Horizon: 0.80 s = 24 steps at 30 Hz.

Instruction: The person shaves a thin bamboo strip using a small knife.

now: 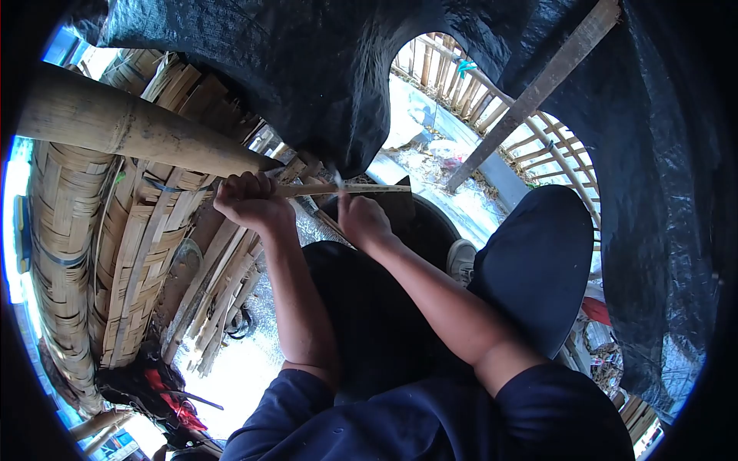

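Observation:
My left hand (250,201) is closed round one end of a pale bamboo strip (307,190). The strip runs to the right, roughly level, and its far end reaches a dark block-like piece (392,206). My right hand (365,219) is closed as well, just below the middle of the strip. From its fist a narrow, shiny blade (337,177), seemingly a knife, points up across the strip. The blade is blurred, and the handle is hidden inside the fingers.
A thick bamboo pole (131,127) slants in from the left, ending near my left hand. Woven bamboo rolls (65,269) and loose strips (223,284) stand at left. Black sheeting (307,61) hangs ahead and right. A wooden post (538,92) leans beyond my bent knee (538,246).

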{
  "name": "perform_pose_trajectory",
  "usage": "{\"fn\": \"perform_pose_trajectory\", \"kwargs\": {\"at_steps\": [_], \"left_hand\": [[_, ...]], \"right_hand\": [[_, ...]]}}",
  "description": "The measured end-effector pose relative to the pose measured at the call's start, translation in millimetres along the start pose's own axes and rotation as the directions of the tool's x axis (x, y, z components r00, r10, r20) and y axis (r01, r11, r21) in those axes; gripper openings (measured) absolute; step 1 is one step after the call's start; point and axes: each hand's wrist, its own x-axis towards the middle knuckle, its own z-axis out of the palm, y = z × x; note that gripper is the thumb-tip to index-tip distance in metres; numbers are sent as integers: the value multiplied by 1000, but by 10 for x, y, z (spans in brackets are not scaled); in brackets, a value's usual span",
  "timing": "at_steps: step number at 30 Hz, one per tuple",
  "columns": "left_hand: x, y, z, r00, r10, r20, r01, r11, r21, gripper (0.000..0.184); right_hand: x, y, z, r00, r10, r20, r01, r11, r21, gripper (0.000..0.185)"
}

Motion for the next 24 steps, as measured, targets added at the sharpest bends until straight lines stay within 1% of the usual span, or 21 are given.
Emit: {"fn": "perform_pose_trajectory", "kwargs": {"at_steps": [1, 2, 3, 5, 6, 7, 9, 10, 11, 13, 14, 15, 16, 17, 18, 19, 21, 22, 24], "left_hand": [[-12, 4, 27, 1000, 0, 0, 0, 1000, -1, 34], [-35, 2, 55, 999, -14, 32, 15, 1000, -19, 34], [-55, 2, 69, 998, -27, 62, 29, 999, -36, 34], [-56, -7, 76, 999, -25, 31, 26, 999, -36, 34], [-45, -8, 90, 1000, -23, 8, 23, 999, -36, 34], [-28, -2, 72, 1000, -21, 12, 21, 999, -36, 34], [0, 10, 28, 999, -25, 23, 26, 999, -32, 34], [11, 3, 34, 999, -26, 27, 27, 999, -33, 34], [8, -1, 23, 998, -31, 52, 33, 999, -42, 35], [-38, 9, 77, 997, -35, 67, 38, 998, -54, 35], [-57, 5, 123, 999, -28, 20, 29, 999, -33, 35], [-68, 8, 157, 1000, -21, -22, 21, 1000, -12, 36], [-40, 2, 112, 1000, -20, -21, 20, 1000, -12, 36], [13, -12, 29, 1000, -20, 21, 21, 999, -32, 35], [43, -20, -11, 998, -20, 63, 24, 998, -52, 34], [39, -17, 20, 998, -21, 67, 24, 998, -54, 34], [4, -3, 36, 995, -51, 84, 57, 995, -76, 34], [1, -4, 28, 996, -51, 79, 57, 996, -74, 34], [17, -11, 48, 999, -36, -1, 36, 999, -35, 34]], "right_hand": [[-38, -116, -40, 999, -49, 19, 48, 999, 14, 63], [-61, -184, -34, 998, -65, -4, 65, 998, -6, 64], [-15, -105, 8, 998, -65, -2, 65, 998, -10, 64], [102, 155, 100, 988, 151, 11, -151, 988, -14, 63], [66, 249, 6, 998, 51, -30, -54, 996, -76, 61], [83, 293, 26, 998, 49, -33, -51, 996, -73, 61], [109, 311, 58, 973, 231, 30, -228, 971, -68, 61], [93, 263, 68, 991, 126, 38, -125, 992, -33, 61], [75, 223, 80, 991, 129, 39, -127, 991, -33, 61], [16, 120, 36, 999, -30, 30, 31, 999, -12, 62], [61, 231, 57, 999, 24, 37, -23, 1000, -19, 64], [125, 362, 95, 999, 23, 39, -22, 1000, -21, 64], [187, 459, 113, 996, 82, 47, -82, 997, 6, 64], [236, 541, 152, 989, 140, 55, -142, 989, 34, 65], [235, 521, 181, 990, 139, 32, -139, 990, 10, 66], [185, 363, 114, 990, 138, 28, -138, 990, 12, 66], [54, 123, 27, 998, 4, 69, -6, 1000, 29, 67], [46, 153, 63, 998, 52, 22, -52, 998, 36, 66], [56, 276, 95, 997, 75, 14, -75, 997, 24, 65]]}}
